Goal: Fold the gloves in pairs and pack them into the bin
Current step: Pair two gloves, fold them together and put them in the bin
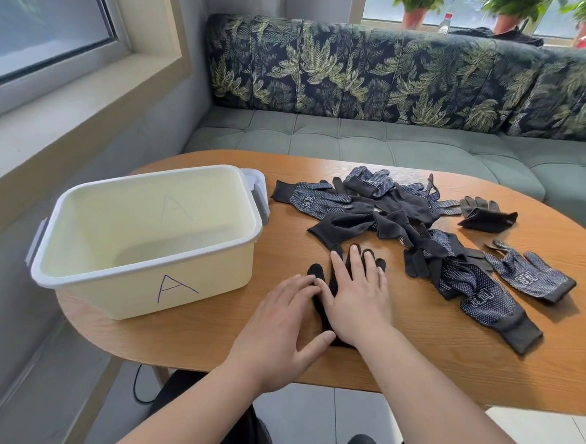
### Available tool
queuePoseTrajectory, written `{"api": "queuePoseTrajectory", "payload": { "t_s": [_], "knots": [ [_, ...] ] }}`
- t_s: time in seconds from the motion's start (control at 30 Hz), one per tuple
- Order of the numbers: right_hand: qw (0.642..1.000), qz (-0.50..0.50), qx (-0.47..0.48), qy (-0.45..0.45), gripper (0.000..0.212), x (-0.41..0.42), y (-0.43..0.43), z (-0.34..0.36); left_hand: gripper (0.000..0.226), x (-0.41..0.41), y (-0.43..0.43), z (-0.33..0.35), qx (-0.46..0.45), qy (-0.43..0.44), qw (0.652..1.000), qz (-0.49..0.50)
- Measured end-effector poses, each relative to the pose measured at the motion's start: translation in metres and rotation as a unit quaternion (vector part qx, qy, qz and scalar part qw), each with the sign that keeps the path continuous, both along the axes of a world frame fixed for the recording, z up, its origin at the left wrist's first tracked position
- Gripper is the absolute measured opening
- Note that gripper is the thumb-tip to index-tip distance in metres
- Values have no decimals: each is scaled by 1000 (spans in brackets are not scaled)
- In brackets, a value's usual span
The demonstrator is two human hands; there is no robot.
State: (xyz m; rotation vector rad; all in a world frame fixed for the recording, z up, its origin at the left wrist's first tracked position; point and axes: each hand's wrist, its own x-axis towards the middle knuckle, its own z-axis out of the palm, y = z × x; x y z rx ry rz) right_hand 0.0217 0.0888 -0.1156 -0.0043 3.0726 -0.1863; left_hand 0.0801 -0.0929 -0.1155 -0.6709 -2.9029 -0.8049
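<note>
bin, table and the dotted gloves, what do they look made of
Bin: smooth cream plastic, slightly glossy moulded walls, grey clip handles. Table: wood or wood-look veneer, matte, visible grain lines. Dotted gloves: knit fabric with ribbed cuffs, and small pale grip dots, likely rubbery, though that is a guess.

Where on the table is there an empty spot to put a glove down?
Bare wood lies between the bin and the black glove, and along the near table edge below the long dotted glove. The glove pile crowds the middle.
</note>
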Motion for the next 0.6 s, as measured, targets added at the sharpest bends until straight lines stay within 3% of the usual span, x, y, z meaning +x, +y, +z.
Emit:
{"api": "queuePoseTrajectory", "payload": {
  "t_s": [0.23, 0.33, 0.47, 0.6],
  "knots": [
    [1000, 25, 10, 4, 94, 22, -2, -5, 76, 1, 2, 0, -25, -4, 1000, 1],
    [999, 40, -31, 1, 80, 24, 2, -2, 73, 3, 3, 5, -35, -11, 999, 10],
    [984, 78, -153, 40, 62, 25, 30, -2, 77, 3, 5, 4, -62, -1, 998, 6],
    [988, 97, -109, 45, 68, 50, 57, -11, 87, -1, 7, -1, -110, -7, 994, 6]
  ]
}}
